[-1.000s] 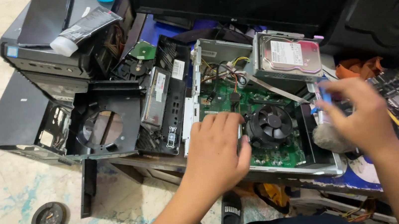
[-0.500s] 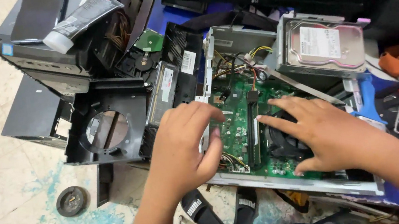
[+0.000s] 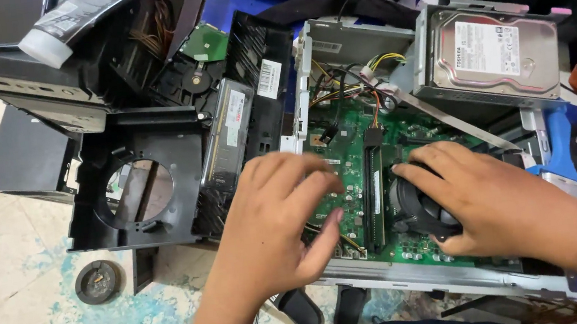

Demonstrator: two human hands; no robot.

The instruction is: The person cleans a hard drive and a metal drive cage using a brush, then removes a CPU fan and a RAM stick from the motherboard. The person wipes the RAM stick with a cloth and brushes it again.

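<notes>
We are bent over an opened computer case [image 3: 461,276], both hands down on its green circuit board [image 3: 346,155]. Our right hand [image 3: 484,197] is cupped over the round black cooling fan [image 3: 413,209] at the near middle of the board, fingers curled round its rim and touching it; whether it truly grips the fan we cannot tell. Our left hand [image 3: 273,218] lies just left of it, fingers half bent and spread, fingertips resting on the board beside a long black slot [image 3: 375,181], with nothing held.

We judge the step in hand to be work on the fan itself: seating it or freeing it. The next move calls for an even pull or press, straight up or down, with the left hand steadying the board.

The board is flat and studded with small parts. The case is thin grey sheet metal with sharp folded edges. Far right, a silver hard drive [image 3: 489,52] sits in its metal cage, and bundled coloured wires [image 3: 348,79] run into the far edge. To the left lies a black plastic panel [image 3: 135,183] with a round hole.
</notes>
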